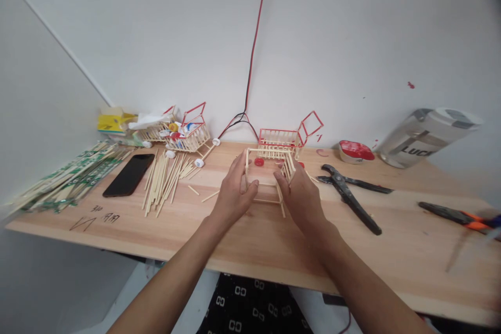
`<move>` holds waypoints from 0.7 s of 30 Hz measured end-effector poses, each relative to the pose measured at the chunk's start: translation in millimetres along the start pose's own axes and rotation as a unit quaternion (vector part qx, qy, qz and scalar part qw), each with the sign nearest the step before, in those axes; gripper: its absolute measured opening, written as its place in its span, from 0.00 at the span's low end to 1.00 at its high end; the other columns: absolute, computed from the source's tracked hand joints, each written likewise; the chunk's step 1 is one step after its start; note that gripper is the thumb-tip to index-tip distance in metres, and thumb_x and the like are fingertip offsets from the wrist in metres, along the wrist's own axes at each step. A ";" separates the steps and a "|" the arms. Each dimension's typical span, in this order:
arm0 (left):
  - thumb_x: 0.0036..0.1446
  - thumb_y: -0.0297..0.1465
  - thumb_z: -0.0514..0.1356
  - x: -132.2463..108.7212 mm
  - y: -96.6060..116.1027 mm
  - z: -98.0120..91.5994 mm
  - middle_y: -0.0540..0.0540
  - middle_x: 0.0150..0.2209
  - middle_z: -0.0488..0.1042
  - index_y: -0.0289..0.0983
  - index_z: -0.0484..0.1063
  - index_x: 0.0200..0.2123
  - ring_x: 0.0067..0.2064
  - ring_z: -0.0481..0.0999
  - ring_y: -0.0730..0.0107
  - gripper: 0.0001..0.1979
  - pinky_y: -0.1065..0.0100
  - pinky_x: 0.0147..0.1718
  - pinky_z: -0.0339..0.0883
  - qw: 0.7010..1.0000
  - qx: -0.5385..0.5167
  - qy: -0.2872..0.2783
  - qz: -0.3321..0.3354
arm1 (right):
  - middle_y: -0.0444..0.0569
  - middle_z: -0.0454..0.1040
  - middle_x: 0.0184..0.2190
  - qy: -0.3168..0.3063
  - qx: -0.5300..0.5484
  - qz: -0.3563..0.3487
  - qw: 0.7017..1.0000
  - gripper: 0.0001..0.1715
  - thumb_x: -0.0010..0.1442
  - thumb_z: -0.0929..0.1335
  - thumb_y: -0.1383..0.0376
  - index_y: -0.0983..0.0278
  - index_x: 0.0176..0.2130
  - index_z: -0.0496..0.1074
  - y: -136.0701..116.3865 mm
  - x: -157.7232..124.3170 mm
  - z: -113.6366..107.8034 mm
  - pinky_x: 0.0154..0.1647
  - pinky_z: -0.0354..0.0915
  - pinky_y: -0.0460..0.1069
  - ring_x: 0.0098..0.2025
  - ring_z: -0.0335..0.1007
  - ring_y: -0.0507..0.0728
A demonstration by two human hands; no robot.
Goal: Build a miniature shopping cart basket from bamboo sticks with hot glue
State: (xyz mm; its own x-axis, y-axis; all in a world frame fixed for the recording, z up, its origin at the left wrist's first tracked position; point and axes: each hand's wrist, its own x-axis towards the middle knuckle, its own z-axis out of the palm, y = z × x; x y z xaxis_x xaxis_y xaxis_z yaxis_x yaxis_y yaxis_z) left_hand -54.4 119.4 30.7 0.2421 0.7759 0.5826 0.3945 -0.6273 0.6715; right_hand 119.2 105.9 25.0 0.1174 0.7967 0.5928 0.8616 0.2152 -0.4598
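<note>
A small open frame of pale wooden sticks [269, 155] stands on the wooden table [250, 240] in front of me. My left hand [234, 191] grips its left side, thumb against the near edge. My right hand [300, 191] holds its right side, fingers curled round the sticks. A red bottle cap [259, 162] lies inside the frame. Behind it stands a finished stick cart with red edges [287, 136].
Loose sticks [166, 180], a black phone [129, 175] and wrapped chopstick packs [66, 177] lie at the left. More stick carts [188, 133] sit at the back left. Black pliers [348, 193], an orange-handled tool [457, 215], a red-filled lid [354, 151] and a silver can [425, 135] are on the right.
</note>
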 end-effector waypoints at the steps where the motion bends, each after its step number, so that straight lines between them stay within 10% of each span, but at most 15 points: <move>1: 0.56 0.28 0.56 0.1 0.2 -0.1 0.36 0.63 0.60 0.39 0.50 0.66 0.62 0.64 0.56 0.35 0.53 0.58 0.61 1.000 0.000 -0.001 -0.001 | 0.60 0.76 0.46 -0.004 0.000 0.005 1.000 0.32 0.66 0.56 0.47 0.68 0.53 0.66 -0.5 0.1 -0.3 0.46 0.69 0.59 0.48 0.73 0.65; 21: 0.56 0.28 0.56 1.6 1.3 -0.5 0.37 0.61 0.62 0.40 0.51 0.65 0.60 0.65 0.57 0.34 0.54 0.56 0.63 1.000 0.000 0.000 0.004 | 0.60 0.76 0.45 -0.008 0.003 0.004 1.000 0.31 0.66 0.56 0.47 0.67 0.51 0.68 1.2 1.0 -1.0 0.45 0.68 0.58 0.47 0.73 0.65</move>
State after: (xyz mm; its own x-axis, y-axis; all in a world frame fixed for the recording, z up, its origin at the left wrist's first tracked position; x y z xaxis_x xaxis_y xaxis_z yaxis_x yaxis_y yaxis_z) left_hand -54.0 119.8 32.8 0.2445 0.7710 0.5880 0.3923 -0.6332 0.6672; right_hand 120.9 106.4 25.7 0.1167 0.8079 0.5776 0.8572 0.2119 -0.4695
